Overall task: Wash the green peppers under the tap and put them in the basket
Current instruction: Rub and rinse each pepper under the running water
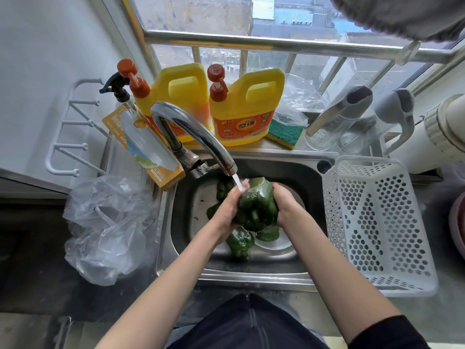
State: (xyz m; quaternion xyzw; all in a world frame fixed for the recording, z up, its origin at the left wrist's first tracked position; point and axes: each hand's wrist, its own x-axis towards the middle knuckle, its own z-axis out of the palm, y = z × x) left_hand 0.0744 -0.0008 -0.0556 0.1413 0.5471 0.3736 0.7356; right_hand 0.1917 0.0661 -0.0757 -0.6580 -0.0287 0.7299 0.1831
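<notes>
You are holding one green pepper (258, 204) between both hands over the middle of the sink (310, 172), right under the stream (237, 183) from the tap (198, 137). Your left hand (227, 210) has its fingers curled closed around the pepper's left side, and the water lands where that hand meets the pepper. Your right hand (284, 205) cups the right side, fingers wrapped shut against it.

Below your hands, more peppers lie in the sink bowl: one (240, 244) near the front wall, one (269, 233) just beside it to the right, one (213, 211) partly hidden behind your left wrist, and another (224, 188) toward the back, under the spout.

The white perforated basket (372, 222) sits on the desk touching the sink's right rim, and no pepper shows in it. A crumpled clear plastic bag (105, 227) lies on the desk at the sink's left edge. Along the back edge stand two yellow detergent jugs (247, 109) and a green-and-yellow sponge (285, 133).
</notes>
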